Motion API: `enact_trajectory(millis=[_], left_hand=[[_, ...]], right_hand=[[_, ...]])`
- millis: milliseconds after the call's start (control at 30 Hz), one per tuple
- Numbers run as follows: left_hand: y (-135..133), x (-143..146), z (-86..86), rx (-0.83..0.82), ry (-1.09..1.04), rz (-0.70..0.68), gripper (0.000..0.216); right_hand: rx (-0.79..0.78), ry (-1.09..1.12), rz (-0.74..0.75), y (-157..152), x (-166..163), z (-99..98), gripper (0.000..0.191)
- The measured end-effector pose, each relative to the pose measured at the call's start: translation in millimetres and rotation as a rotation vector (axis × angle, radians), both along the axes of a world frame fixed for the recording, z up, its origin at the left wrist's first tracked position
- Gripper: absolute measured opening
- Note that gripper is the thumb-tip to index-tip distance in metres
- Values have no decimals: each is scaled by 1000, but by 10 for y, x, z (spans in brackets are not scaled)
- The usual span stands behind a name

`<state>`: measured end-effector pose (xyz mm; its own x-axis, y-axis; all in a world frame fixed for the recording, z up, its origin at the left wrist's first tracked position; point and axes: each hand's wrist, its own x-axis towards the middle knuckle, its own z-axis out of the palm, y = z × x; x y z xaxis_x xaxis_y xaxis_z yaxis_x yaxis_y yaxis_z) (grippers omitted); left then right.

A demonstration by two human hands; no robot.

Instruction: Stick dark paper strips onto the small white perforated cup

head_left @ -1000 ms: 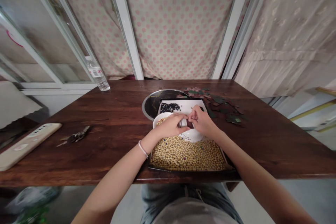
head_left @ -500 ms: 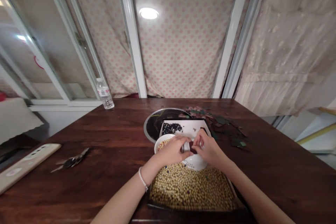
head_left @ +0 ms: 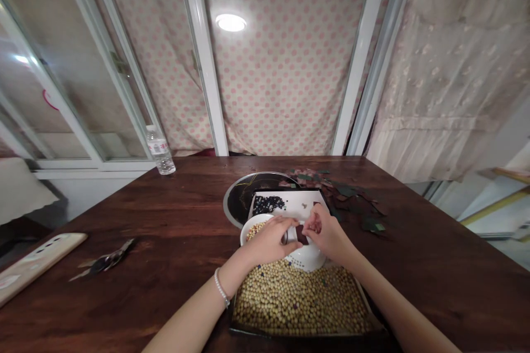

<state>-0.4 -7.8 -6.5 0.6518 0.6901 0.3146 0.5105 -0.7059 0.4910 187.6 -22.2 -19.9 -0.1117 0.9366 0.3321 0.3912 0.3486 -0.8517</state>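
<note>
Dark brown piece [head_left: 302, 235], small and flat, sits pinched between both hands above the white bowl [head_left: 308, 258], near the middle of the worktop [head_left: 174, 231] toward its near edge. In the head view, the left hand [head_left: 271, 241] closes its grip on the piece's left side, and the right hand [head_left: 325, 233] clamps the right side with thumb and forefinger; what the piece is made of is hard to tell at this size, perhaps paper or foil. Compared with half a second ago, the hands have barely shifted: the same two-handed pinch holds over the bowl, and only the camera has tipped a little, so the handling of the piece looks to be ongoing rather than finished.

Just below the hands a dark tray [head_left: 248, 331] full of pale soybeans [head_left: 298, 300] reaches the near edge. Beyond the bowl lies a white sheet [head_left: 290, 203] bearing a heap of black beans [head_left: 268, 204], partly over a round dark plate [head_left: 240, 198]. Torn green and brown scraps [head_left: 351, 198] scatter toward the far right. A water bottle [head_left: 159, 150] stands at the far left corner; scissors [head_left: 105, 261] and a beige board [head_left: 37, 265] lie toward the left edge.
</note>
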Motion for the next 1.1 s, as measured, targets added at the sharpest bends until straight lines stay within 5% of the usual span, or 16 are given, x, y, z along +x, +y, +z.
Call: enact_trajectory(millis=[267,433,633,733,967,1100], left_hand=[[-1,7,-3,3,-23,13,40],[-14,6,19,-26,-37,30,41],[-33,15,47,-54,-111,39,37],[-7,11,62,-101,-196,147,34],[152,-38,87,15,-739,430,27],[193,-68,79,-11,-956,482,34]], right_hand=[[-435,871,300,59,82,52,40],[-540,1102,440,39,50,71,34],[-434,997,450,-28,48,139,41],[-331,850,354,-58,79,200,49],[-51,641,164,-10,-61,390,43],[63,276,150,85,-252,365,28]])
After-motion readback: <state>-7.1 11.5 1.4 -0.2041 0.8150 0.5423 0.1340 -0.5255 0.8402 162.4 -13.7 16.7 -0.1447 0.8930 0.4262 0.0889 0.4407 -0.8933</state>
